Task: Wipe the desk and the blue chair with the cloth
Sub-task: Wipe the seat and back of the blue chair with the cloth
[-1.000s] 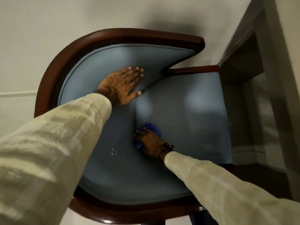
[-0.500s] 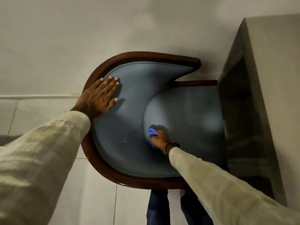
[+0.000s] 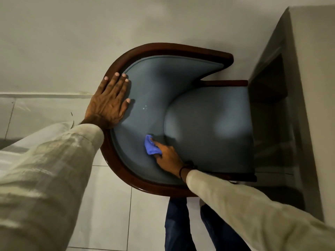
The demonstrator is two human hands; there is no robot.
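On blue chair backrest: right hand is pressing bunched cloth; left hand is lying flat, fingers spread, holding nothing.

The blue chair has matt fabric upholstery and a glossy, seemingly wooden frame.

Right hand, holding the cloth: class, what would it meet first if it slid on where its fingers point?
Probably the white specks on the blue chair backrest, past the cloth; depth is uncertain for the right hand.
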